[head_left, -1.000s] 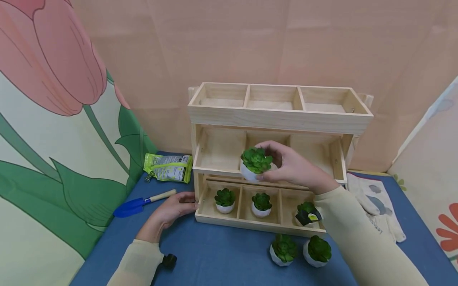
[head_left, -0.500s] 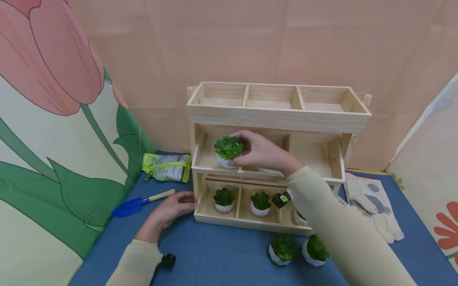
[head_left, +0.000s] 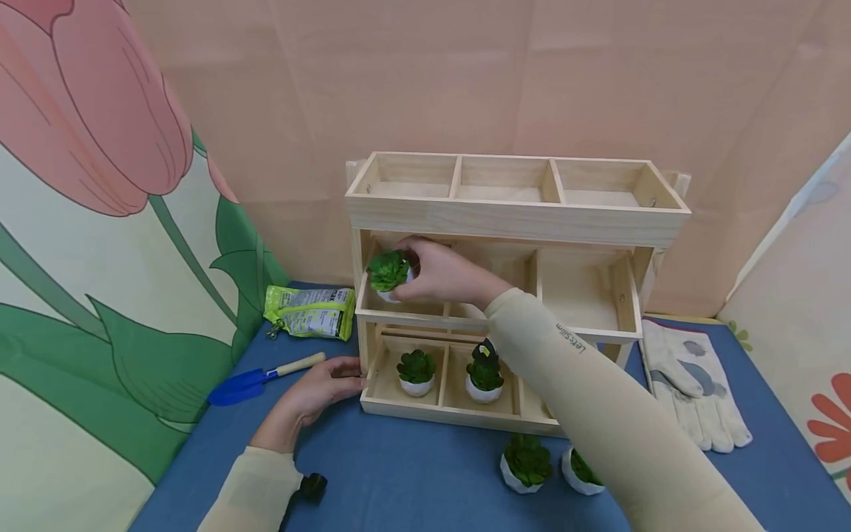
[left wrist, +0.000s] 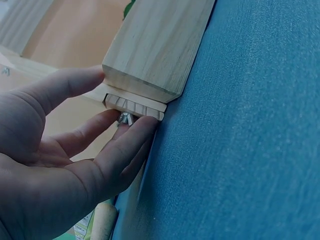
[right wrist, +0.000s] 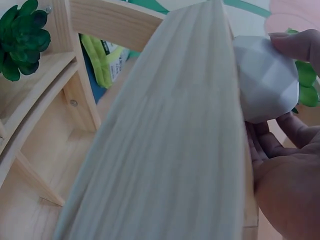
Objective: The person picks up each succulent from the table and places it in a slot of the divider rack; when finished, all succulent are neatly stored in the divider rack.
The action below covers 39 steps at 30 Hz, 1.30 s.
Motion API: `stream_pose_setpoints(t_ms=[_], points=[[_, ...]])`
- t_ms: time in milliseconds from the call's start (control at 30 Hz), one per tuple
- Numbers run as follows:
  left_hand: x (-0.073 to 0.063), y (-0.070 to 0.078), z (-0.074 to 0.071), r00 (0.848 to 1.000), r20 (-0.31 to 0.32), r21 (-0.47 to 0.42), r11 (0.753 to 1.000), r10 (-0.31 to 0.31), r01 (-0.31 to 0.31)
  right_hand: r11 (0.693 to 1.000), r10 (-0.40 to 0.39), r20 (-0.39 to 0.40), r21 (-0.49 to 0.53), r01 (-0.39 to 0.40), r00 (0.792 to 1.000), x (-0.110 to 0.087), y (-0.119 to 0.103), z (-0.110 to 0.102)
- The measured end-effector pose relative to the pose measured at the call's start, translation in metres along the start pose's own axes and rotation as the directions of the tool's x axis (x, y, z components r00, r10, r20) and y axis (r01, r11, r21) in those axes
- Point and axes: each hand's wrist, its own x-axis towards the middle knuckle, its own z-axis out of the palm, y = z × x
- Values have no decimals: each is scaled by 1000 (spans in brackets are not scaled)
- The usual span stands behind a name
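White pot (right wrist: 266, 80) pinched in curled right grip (head_left: 448, 275); left grip (head_left: 322, 389) clasps shelf (left wrist: 155, 52).

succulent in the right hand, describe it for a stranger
Find the three-tier wooden planter, then the left end of its middle tier. There the right hand grips a green succulent in a white faceted pot, the only plant held.

We see what looks like a staged gardening corner, though we cannot tell what building holds it: a creased pink-beige backdrop (head_left: 465, 81), a side panel (head_left: 60, 436) (printed with a giant tulip (head_left: 113, 111)), a blue-covered surface (head_left: 385, 473), a tiered wooden stand (head_left: 518, 216), a trowel (head_left: 242, 386), gloves (head_left: 694, 391).
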Motion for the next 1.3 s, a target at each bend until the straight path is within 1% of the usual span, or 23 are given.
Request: stream_pose_setpoints(t_ms=[67, 133, 333, 533, 767, 1000, 1200, 1300], points=[[0, 0, 0, 1000, -1, 2, 1000, -6, 6, 1000, -13, 8, -15, 13, 1000, 4, -1, 2], [1, 0, 0, 1000, -2, 7, 1000, -11, 11, 999, -9, 14, -38, 10, 1000, 7, -3, 4], [1, 2, 0, 1000, -13, 8, 1000, -26, 26, 993, 48, 45, -113, -42, 998, 10, -8, 9], [0, 2, 1, 1000, 7, 1, 1000, -15, 15, 985, 59, 77, -164, -46, 995, 12, -9, 13], [0, 2, 1, 1000, 2, 11, 1000, -13, 13, 986, 77, 97, -157, -61, 992, 11, -10, 14], [1, -1, 0, 1000, 5, 1, 1000, -8, 8, 983, 118, 115, -156, -99, 986, 9, -14, 16], [2, -2, 0, 1000, 9, -5, 1000, -4, 4, 990, 95, 106, -118, -83, 990, 4, -14, 19], [2, -1, 0, 1000, 9, -6, 1000, -6, 6, 992, 83, 83, -97, -75, 993, 0, -15, 19]])
